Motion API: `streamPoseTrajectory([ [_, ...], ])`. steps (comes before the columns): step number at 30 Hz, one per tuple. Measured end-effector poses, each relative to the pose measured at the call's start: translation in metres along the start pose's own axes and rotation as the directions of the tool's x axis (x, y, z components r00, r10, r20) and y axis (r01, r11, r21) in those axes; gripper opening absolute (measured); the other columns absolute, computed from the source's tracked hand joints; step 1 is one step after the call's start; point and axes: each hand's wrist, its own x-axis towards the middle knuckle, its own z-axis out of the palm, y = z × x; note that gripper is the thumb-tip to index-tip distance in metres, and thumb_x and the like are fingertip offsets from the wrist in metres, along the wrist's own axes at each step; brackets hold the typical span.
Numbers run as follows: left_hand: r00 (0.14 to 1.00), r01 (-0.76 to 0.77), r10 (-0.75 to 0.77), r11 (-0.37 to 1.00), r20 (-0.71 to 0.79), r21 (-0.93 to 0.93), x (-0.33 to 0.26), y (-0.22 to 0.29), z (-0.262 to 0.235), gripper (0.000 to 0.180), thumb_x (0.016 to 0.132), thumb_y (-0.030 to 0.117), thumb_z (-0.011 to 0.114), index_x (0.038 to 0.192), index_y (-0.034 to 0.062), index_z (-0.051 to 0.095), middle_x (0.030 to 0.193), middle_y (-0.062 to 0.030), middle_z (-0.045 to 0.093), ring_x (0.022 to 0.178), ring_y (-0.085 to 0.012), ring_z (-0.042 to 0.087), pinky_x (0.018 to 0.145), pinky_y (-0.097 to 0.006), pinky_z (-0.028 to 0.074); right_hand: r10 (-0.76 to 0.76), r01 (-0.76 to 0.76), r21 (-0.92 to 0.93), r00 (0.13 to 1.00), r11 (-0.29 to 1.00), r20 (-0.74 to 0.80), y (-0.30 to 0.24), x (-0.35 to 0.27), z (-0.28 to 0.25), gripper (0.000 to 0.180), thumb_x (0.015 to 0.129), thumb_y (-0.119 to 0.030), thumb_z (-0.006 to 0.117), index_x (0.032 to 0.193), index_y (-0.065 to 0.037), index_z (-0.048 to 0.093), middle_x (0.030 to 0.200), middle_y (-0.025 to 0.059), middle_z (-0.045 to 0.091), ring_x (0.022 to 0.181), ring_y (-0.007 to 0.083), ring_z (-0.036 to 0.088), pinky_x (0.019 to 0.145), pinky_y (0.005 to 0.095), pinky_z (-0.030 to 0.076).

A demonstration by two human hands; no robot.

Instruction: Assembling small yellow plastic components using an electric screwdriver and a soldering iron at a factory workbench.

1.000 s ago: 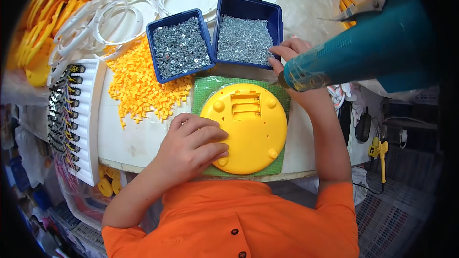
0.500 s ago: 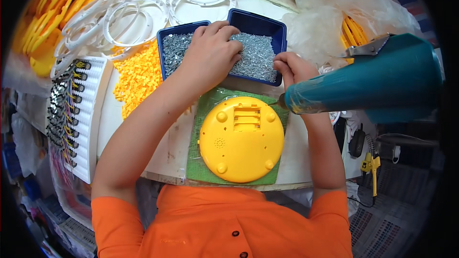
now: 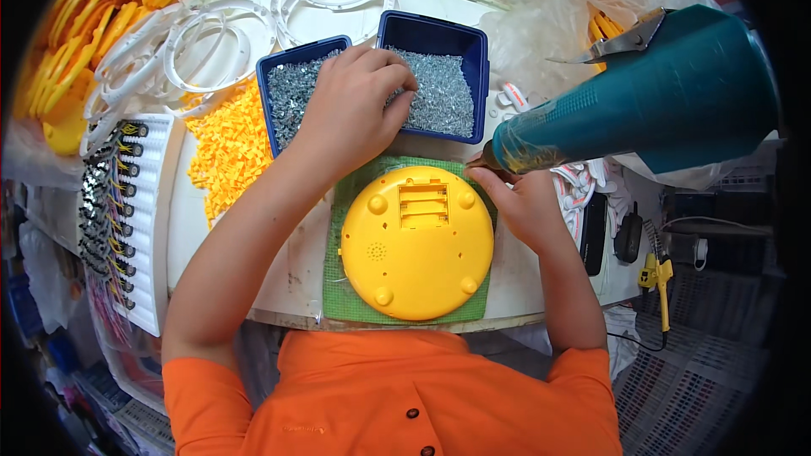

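Observation:
A round yellow plastic housing (image 3: 414,262) lies on a green mat (image 3: 338,287), its square battery compartment facing up. Beyond it stand two blue bins: the left bin (image 3: 272,110) and the right bin (image 3: 481,76), both holding small silvery screws (image 3: 443,84). My left hand (image 3: 359,101) is over the bins, thumb and fingers closed together above the right bin's screws; what they hold is hidden. My right hand (image 3: 519,203) is pinched by the tip of a teal, cone-shaped tool (image 3: 625,101) resembling an electric screwdriver. Anything between those fingers is too small to make out.
Small orange parts (image 3: 228,152) are heaped left of the bins. Further left, a white foam tray (image 3: 156,228) carries wired components. White rings (image 3: 203,46) and yellow shells (image 3: 80,42) lie at the back left. A yellow-handled tool (image 3: 661,287) hangs at the right edge.
My right hand has come back from the right bin's edge to the teal tool's tip. The tool has tilted and shifted slightly. My left hand stays over the bins, its fingers drawn closer together.

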Motion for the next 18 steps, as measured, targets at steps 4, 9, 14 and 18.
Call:
streamPoseTrajectory([
  [4,0.963,0.252,-0.216,0.932,0.161,-0.261,-0.016,0.024,-0.020,0.010,0.091,0.009,0.072,0.100,0.0038,0.071,0.096,-0.0075,0.071,0.087,-0.0217,0.069,0.074,-0.032,0.054,-0.004,0.017,-0.122,0.994,0.992,0.110,-0.004,0.003,-0.001,0.014,0.097,-0.008,0.067,0.106,0.003,0.071,0.099,0.0096,0.074,0.094,0.0165,0.070,0.085,0.0306,0.054],
  [9,0.847,0.524,-0.415,0.752,0.331,-0.399,-0.053,0.038,-0.034,0.012,0.096,0.009,0.071,0.104,0.0008,0.073,0.090,-0.0048,0.074,0.079,-0.0076,0.067,0.072,-0.024,0.054,-0.082,0.125,-0.243,0.980,0.962,0.179,0.000,0.006,0.001,0.014,0.098,-0.009,0.065,0.106,0.002,0.071,0.097,0.0109,0.072,0.091,0.0196,0.069,0.084,0.0325,0.053],
  [14,0.749,0.661,-0.503,0.621,0.432,-0.421,-0.070,0.038,-0.035,0.015,0.098,0.012,0.070,0.105,-0.0008,0.074,0.090,-0.0050,0.075,0.078,-0.0077,0.067,0.070,-0.025,0.055,-0.226,0.307,-0.381,0.943,0.872,0.243,-0.003,0.000,-0.006,0.019,0.099,-0.008,0.063,0.114,0.000,0.072,0.098,0.0141,0.071,0.090,0.0249,0.069,0.085,0.0343,0.052],
  [18,0.719,0.678,-0.480,0.643,0.503,-0.355,-0.065,0.037,-0.036,0.016,0.098,0.013,0.070,0.105,-0.0012,0.074,0.089,-0.0058,0.075,0.078,-0.0080,0.068,0.071,-0.025,0.055,-0.263,0.352,-0.380,0.927,0.855,0.267,-0.011,-0.010,-0.012,0.024,0.099,-0.006,0.060,0.120,-0.002,0.072,0.102,0.0163,0.071,0.094,0.0274,0.070,0.087,0.0347,0.052],
])
